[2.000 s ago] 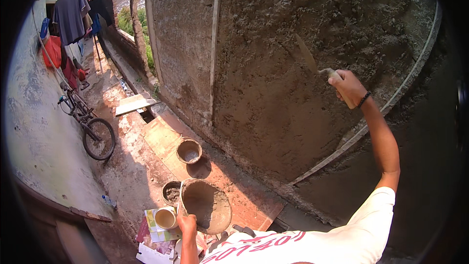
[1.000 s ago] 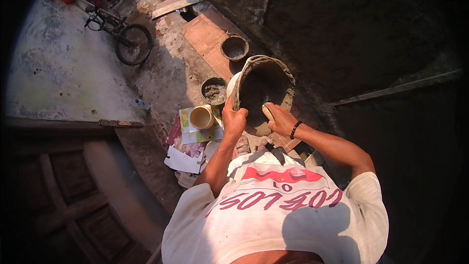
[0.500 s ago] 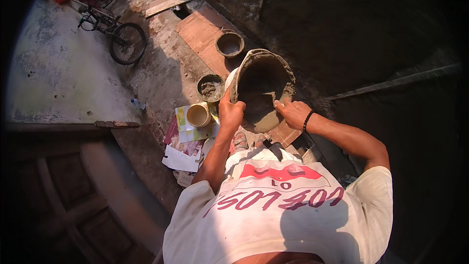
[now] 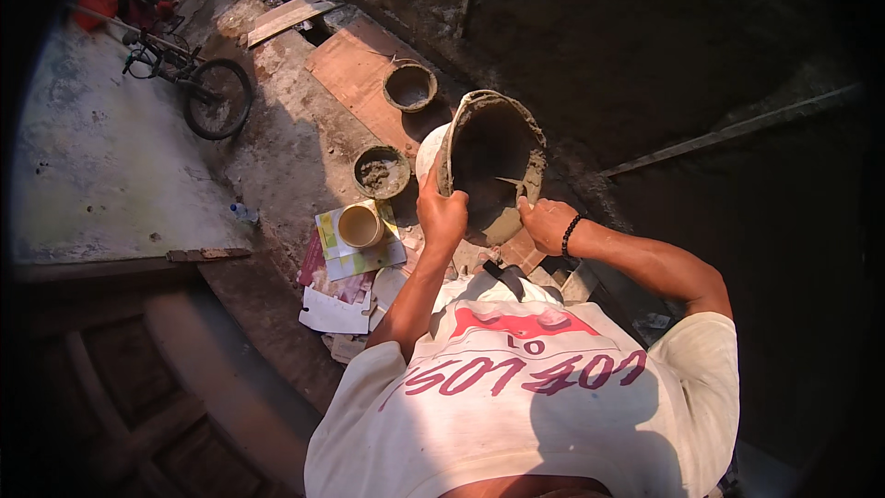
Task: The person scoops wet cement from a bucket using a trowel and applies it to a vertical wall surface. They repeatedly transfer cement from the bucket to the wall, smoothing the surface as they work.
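Note:
My left hand is closed on the near left rim of a white bucket, which is tilted so its mouth faces me. Grey mortar crusts the bucket's rim and inner wall. At the right side of the mouth, my right hand is closed around what looks like a trowel, its thin blade pointing into the bucket against the mortar. The handle is hidden by my fingers, and deep shadow hides the bucket's bottom.
Left of the bucket are a tub with mortar lumps and a beige pail on printed sheets. Beyond lie another mortar-crusted tub and a reddish board. A bicycle leans by the pale wall; a dark wall rises at right.
The trowel has shifted toward the bucket's right inner wall, with its blade now seen edge-on. Both hands keep their hold, and the whole surroundings have slid slightly left in view.

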Available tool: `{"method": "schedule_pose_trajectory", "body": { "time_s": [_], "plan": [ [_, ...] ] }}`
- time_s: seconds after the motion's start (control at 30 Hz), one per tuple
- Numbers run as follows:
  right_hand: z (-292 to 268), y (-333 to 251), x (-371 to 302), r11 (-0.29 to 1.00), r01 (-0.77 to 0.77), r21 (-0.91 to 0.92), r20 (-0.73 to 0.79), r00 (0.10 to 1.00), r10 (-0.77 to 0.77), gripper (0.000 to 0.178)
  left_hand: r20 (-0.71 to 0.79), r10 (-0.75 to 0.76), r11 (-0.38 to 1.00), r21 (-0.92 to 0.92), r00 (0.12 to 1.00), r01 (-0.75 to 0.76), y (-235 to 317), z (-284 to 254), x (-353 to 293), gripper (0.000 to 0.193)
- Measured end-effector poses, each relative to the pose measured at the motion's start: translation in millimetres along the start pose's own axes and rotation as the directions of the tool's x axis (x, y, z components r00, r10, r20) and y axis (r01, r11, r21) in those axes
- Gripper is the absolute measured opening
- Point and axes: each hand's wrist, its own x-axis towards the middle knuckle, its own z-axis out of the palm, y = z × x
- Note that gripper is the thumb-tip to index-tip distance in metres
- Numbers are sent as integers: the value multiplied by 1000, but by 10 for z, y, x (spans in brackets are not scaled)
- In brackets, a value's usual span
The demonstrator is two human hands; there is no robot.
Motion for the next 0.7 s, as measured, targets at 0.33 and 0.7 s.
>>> {"method": "schedule_pose_trajectory", "body": {
  "time_s": [0.33,0.7],
  "plan": [
    [-258,144,-433,987,-163,8,-63,985,163,60,15,-13,1000,-7,1000,13,28,-25,-60,69],
    [-448,186,-748,974,-202,103,-182,959,219,49,-31,-15,978,-210,999,9,-130,33,-85,65]
  ]
}}
